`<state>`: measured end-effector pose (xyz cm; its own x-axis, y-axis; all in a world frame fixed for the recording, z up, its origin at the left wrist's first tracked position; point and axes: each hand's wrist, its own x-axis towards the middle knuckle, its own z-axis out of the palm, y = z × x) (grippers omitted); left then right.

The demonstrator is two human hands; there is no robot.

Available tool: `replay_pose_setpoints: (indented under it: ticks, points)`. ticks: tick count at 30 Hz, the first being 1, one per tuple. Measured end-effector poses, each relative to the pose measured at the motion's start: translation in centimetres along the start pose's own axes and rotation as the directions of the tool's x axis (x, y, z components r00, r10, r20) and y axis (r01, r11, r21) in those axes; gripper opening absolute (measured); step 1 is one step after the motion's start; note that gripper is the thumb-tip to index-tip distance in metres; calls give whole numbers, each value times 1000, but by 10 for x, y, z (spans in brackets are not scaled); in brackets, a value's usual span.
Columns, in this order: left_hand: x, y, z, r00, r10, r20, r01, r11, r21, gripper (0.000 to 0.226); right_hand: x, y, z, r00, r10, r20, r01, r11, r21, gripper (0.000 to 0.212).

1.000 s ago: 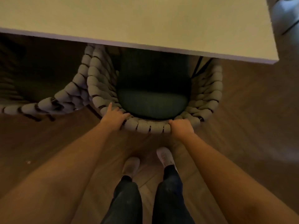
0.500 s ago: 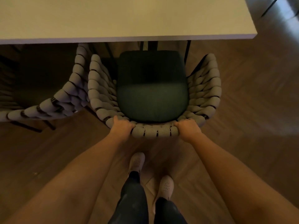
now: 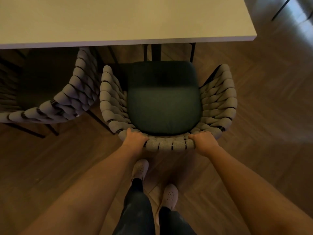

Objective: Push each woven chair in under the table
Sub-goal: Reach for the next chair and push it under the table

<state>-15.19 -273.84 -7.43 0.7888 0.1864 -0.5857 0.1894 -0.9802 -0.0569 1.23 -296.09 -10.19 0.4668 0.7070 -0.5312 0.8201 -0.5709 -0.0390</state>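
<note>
The chair [image 3: 164, 102] faces 12 o'clock toward the desk [image 3: 118, 19], its back at 6, where the left hand [image 3: 134, 139] and right hand [image 3: 204, 141] both clasp the rim.

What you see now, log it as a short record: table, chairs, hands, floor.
table: pale top, corner at upper right
held chair: woven chair, dark green cushion, seat wholly visible, not under the table
left hand: grips backrest rim, left part
right hand: grips backrest rim, right part
second chair: woven, close on the left, arm reaching the table edge
floor: dark wood
</note>
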Motion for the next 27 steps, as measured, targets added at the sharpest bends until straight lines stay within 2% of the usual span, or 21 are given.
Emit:
replay_pose_setpoints:
  ticks: [3,17,21,27]
  points:
    - [12,-2,-4,1000,-7,10,7,1000,11,32,8,8,-2,999,1,-40,0,1000,11,27]
    - [76,-20,-39,1000,27,-8,-26,999,35,43,55,42,-36,998,56,-25,-57,998,-34,20]
    - [90,-31,-36,1000,23,-19,-22,999,41,40,67,43,-41,1000,17,11,-17,998,-56,33]
    - [111,-24,-50,999,-4,-46,5,1000,16,41,83,68,-55,999,27,24,-26,999,-47,35]
